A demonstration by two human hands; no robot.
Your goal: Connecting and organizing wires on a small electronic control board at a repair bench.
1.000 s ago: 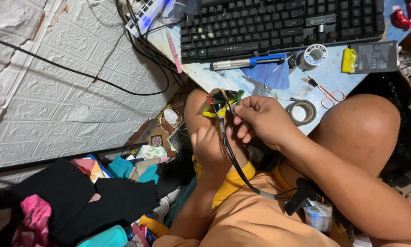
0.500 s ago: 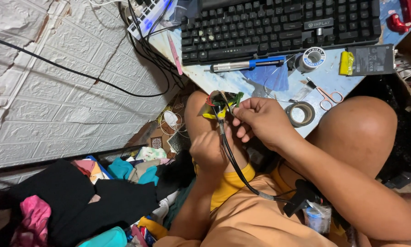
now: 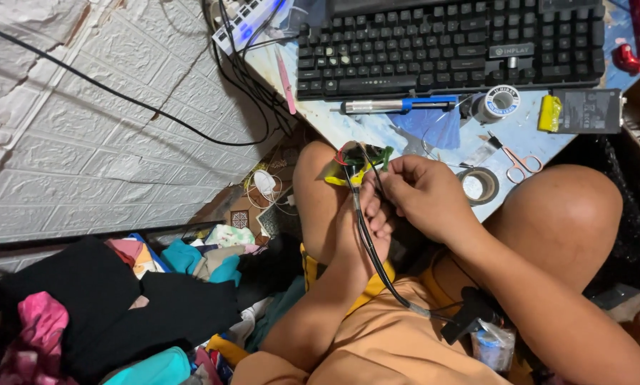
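left hand [image 3: 366, 214] clamped on black cable [image 3: 368, 246], over the lap, near edge of surface [image 3: 398, 135] | right hand [image 3: 423, 192] pinching coloured wire ends [image 3: 359, 160] at cable tip, hands touching | far: black keyboard [image 3: 448, 43], blue-handled soldering iron [image 3: 395, 105], tape roll [image 3: 479, 185], small scissors [image 3: 517, 162] | left: clothes pile [image 3: 120, 299] on floor

Cluttered home desk corner: keyboard [image 3: 448, 43], soldering iron [image 3: 398, 105], clothes pile [image 3: 120, 306] on floor
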